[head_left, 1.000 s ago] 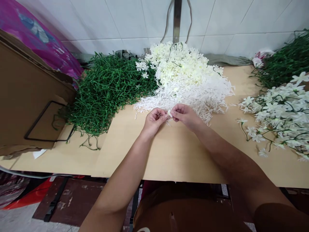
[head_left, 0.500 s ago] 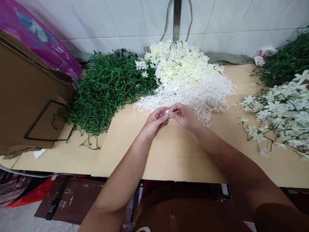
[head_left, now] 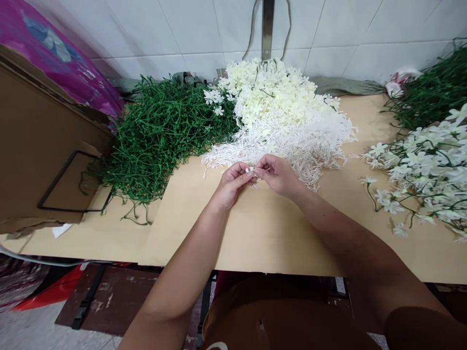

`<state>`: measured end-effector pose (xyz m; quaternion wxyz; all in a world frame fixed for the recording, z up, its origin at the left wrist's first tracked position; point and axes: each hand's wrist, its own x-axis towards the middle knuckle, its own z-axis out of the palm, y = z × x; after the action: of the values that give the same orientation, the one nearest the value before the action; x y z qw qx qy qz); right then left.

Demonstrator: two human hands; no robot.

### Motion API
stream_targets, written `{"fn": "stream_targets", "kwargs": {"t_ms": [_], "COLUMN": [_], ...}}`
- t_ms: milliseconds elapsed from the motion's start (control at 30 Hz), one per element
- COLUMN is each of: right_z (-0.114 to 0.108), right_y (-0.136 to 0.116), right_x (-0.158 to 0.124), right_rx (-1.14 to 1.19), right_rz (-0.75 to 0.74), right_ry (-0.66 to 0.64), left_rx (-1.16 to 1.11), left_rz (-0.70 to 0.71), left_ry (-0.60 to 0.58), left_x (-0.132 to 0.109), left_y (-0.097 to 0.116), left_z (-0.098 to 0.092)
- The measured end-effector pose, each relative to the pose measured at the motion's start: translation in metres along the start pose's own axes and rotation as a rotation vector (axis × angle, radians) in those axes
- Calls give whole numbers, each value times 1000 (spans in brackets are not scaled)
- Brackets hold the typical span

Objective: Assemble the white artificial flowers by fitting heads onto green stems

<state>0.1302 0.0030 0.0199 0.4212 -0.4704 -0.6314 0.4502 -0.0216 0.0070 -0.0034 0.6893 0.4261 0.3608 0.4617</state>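
Note:
My left hand (head_left: 232,183) is closed, with a small white artificial flower (head_left: 249,169) pinched between thumb and fingers. Right beside it, my right hand (head_left: 278,176) is closed in a pinch at the flower's side; what its fingertips hold is too small to make out. A few thin pale sticks (head_left: 256,186) poke out below the fingers. Just beyond both hands lies a heap of thin white sticks (head_left: 310,136), with a pile of cream-white flower heads (head_left: 272,95) behind it.
Tangled green plastic stems (head_left: 171,129) are heaped on the left, next to a cardboard box (head_left: 47,141) and a black wire frame (head_left: 75,209). White flowers on green stems (head_left: 430,170) lie at the right, with more green stems (head_left: 434,92) behind. A tiled wall (head_left: 204,34) borders the table (head_left: 270,233).
More of the white flower's petals show between my fingertips, and it sits slightly further left. Both hands have otherwise stayed in nearly the same place.

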Motion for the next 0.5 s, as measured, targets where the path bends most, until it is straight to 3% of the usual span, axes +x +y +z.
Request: {"fn": "stream_targets", "kwargs": {"t_ms": [267,500], "right_z": [1,1], "right_y": [3,-2], "right_x": [0,-2], "right_rx": [-26,-122], "right_rz": [-43,-57], "right_ry": [39,22], "left_rx": [19,69], "left_rz": [1,107], "left_ry": [-21,65], "left_x": [1,2], "left_y": [-1,-1], "left_z": [2,3]}}
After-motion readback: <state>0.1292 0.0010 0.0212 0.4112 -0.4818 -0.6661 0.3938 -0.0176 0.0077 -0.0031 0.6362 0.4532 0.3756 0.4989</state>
